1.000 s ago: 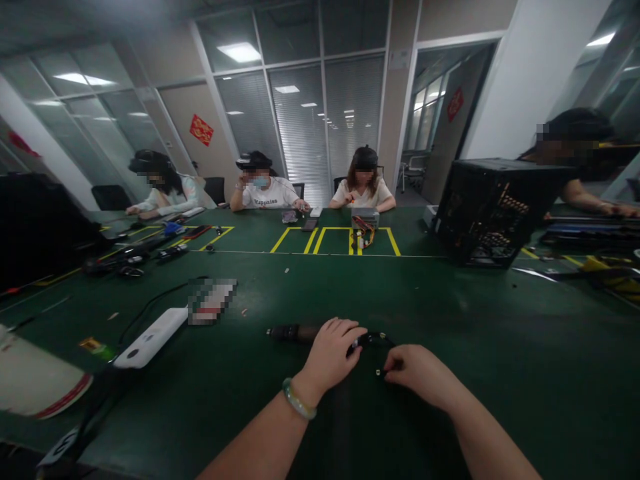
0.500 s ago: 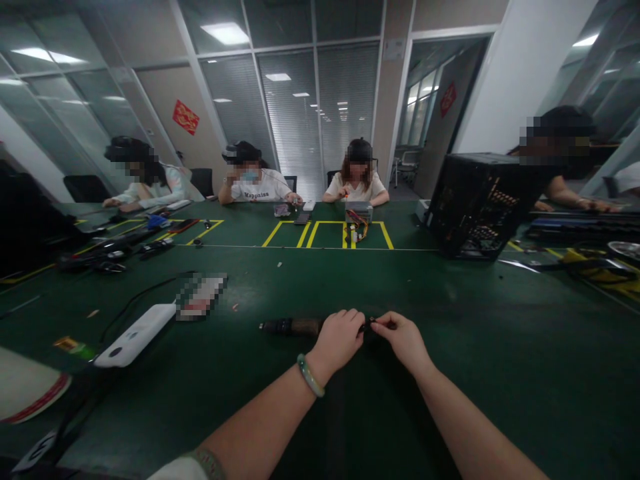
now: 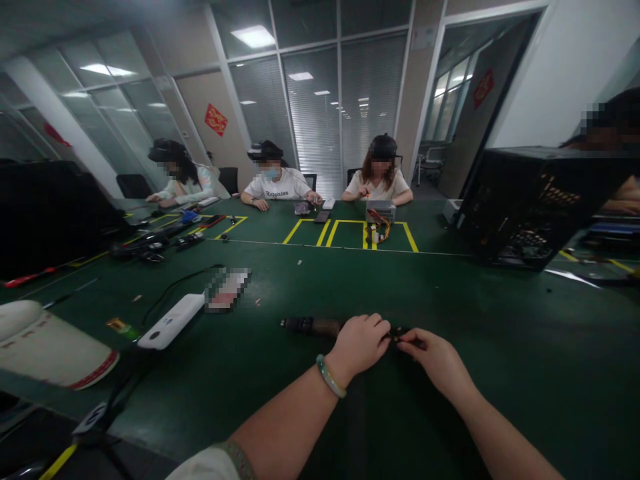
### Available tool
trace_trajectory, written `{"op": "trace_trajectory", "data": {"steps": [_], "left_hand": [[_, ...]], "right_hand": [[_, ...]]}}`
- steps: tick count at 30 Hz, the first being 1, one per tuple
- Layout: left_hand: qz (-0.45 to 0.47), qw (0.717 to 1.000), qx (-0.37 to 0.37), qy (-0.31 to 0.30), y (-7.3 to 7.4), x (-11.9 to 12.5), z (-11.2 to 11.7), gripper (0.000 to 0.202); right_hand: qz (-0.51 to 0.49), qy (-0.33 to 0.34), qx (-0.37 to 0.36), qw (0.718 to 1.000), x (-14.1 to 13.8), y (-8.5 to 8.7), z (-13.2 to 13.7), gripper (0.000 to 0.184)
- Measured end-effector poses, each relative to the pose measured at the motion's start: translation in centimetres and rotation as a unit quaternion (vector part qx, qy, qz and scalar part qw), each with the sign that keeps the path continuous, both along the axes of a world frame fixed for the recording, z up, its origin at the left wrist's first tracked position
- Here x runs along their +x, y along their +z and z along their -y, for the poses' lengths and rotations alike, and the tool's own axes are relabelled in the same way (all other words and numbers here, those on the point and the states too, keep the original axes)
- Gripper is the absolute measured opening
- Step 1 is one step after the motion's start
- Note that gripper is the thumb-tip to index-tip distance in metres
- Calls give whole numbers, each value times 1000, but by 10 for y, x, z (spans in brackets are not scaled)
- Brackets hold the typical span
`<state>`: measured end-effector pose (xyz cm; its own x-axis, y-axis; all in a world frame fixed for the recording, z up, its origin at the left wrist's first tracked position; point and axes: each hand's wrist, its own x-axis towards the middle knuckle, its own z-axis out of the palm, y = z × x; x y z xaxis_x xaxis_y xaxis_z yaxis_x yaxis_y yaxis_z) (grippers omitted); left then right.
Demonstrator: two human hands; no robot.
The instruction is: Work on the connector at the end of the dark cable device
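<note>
A dark, long cylindrical tool with a brownish middle and a small metallic tip at its left end lies on the green table. My left hand, with a bangle at the wrist, is closed over the right part of this tool and hides it. At the tool's right end, my right hand pinches with thumb and forefinger. A small glint shows between the two hands, but what the right fingers grip is too small to name.
Left on the table are a white power bank, a blurred-out phone and a paper cup. A black computer case stands at the right. Several people sit across the table, near a power supply with wires.
The view has turned left, so everything sits further right and more of the cup shows. Both hands stay at the tool's right end, with a small glint now visible between them.
</note>
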<state>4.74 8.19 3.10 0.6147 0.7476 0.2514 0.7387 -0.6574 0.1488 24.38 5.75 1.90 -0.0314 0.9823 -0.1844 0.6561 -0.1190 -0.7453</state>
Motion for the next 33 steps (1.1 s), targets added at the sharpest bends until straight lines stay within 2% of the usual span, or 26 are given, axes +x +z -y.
{"op": "trace_trajectory", "data": {"steps": [4,8,13,17,24,33], "left_hand": [[13,1000,-15,0,-1,-2,0,11],[32,999,-25,-6,-2,-4,-3,12],[47,998,-32,-9,-4,-4,-7,14],[46,998,-41,-8,-7,-4,-11,16],[45,997,-54,-15,-10,-4,-15,11],[46,997,-56,-42,-9,-6,-17,8]], "right_hand": [[-1,30,-49,998,9,-1,-4,23],[14,43,-53,998,18,-9,-9,23],[-6,-6,-13,1000,12,-24,-10,24],[-2,-44,26,999,-2,-26,-14,22],[48,37,38,997,-10,-20,-12,18],[74,52,62,994,-5,-26,-13,17]]}}
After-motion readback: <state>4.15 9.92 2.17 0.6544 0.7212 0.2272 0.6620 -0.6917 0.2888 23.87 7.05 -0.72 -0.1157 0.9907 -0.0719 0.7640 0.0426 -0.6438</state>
